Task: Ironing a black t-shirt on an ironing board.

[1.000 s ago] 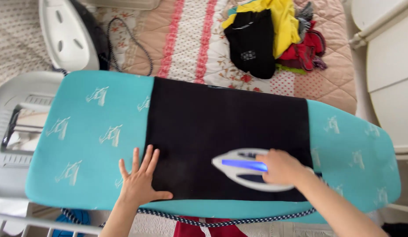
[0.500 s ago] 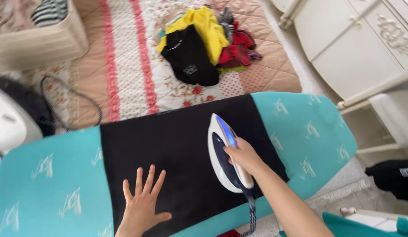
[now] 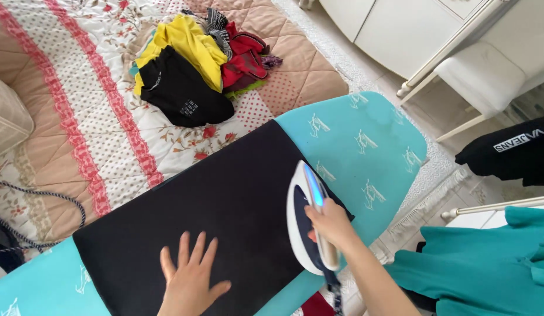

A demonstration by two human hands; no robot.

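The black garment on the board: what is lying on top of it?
On the black garment rest the left hand, flat with fingers spread, and the white iron, gripped by the right hand. The cloth under the iron's soleplate is hidden.

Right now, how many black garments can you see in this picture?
3: a black cloth spread on the ironing board, a black top in the clothes pile on the quilt, and one at the right edge. The pile may hide others.

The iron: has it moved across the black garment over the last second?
Yes. The iron, held in the right hand, went from the garment's near edge, nose toward the left hand, to the black garment's right end, nose pointing away.
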